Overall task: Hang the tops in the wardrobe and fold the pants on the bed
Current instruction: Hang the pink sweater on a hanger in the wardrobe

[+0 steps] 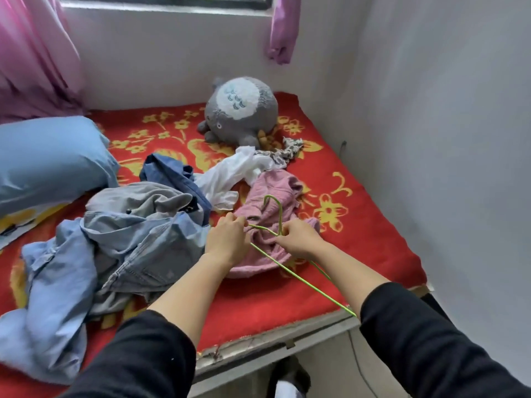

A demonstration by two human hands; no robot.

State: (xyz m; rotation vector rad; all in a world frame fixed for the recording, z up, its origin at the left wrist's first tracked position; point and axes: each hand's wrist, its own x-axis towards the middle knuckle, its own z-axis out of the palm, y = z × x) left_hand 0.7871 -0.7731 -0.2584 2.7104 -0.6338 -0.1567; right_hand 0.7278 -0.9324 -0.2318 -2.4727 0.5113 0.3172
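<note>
A pink top [275, 202] lies crumpled on the red bed [359, 225]. Over it is a thin green wire hanger [273, 208], hook pointing away from me. My right hand [298, 239] pinches the hanger at its neck. My left hand [227, 239] grips the pink top's fabric at the hanger's left shoulder. A white top [230, 173] and a dark blue garment [169, 173] lie behind. Grey pants [143, 202] and light blue denim clothes [71, 268] are heaped at the left.
A grey plush toy [241, 110] sits at the back of the bed, a patterned cloth [287, 153] beside it. A blue pillow [48, 159] lies at the left. White walls close the right side. Pink curtains [31, 53] hang at the window.
</note>
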